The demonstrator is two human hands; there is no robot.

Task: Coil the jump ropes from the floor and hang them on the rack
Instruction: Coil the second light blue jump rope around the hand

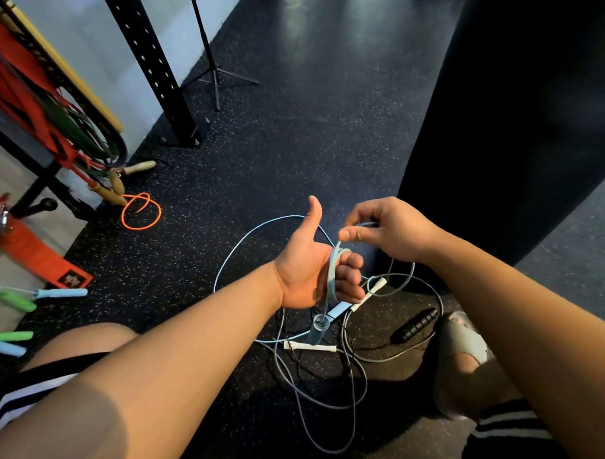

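Note:
A light blue jump rope (237, 242) lies looped on the dark floor, and part of it is wound around my left hand (310, 264), whose fingers curl on the coils with the thumb up. One blue handle (317, 327) dangles below that hand. My right hand (386, 232) pinches the same cord just above and to the right of the left. Beneath the hands lies a tangle of grey and black ropes (326, 384) with a white handle (309, 346) and a black handle (416, 324). The rack (35, 82) with red and green bands stands at the far left.
An orange rope (140, 211) with wooden handles lies by the rack's foot. Blue and green handles (21, 298) rest at the left edge. A black perforated post (152, 62), a tripod stand (214, 75) and a large black punching bag (504, 116) surround the spot. My knees and sandal frame the tangle.

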